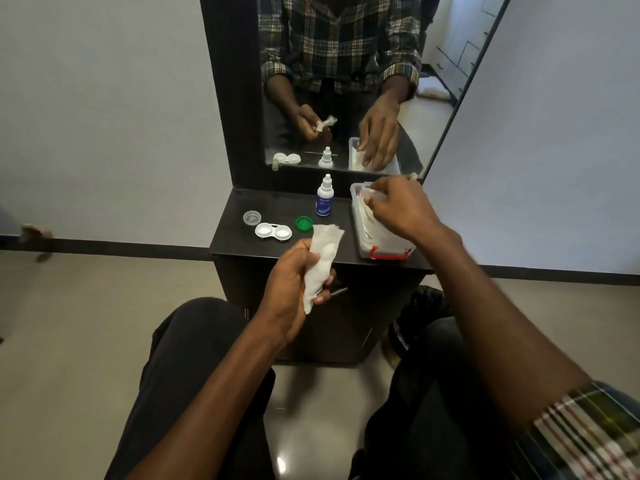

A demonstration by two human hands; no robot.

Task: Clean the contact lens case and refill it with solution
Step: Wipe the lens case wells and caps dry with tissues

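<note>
The white contact lens case (pixel 273 232) lies open on the black shelf (pixel 239 244), both wells uncovered. Its clear cap (pixel 251 217) sits to the left and its green cap (pixel 304 223) to the right. A small solution bottle (pixel 325 197) with a blue label stands upright behind them. My left hand (pixel 294 292) grips a crumpled white tissue (pixel 320 265) in front of the shelf edge. My right hand (pixel 398 209) reaches into a clear plastic box (pixel 388 249) with a red latch, fingers curled on something white and thin inside.
A mirror (pixel 346 81) in a black frame rises behind the shelf and reflects the hands and objects. The shelf tops a dark cabinet (pixel 311 323) between my knees. White walls flank both sides, over a tiled floor.
</note>
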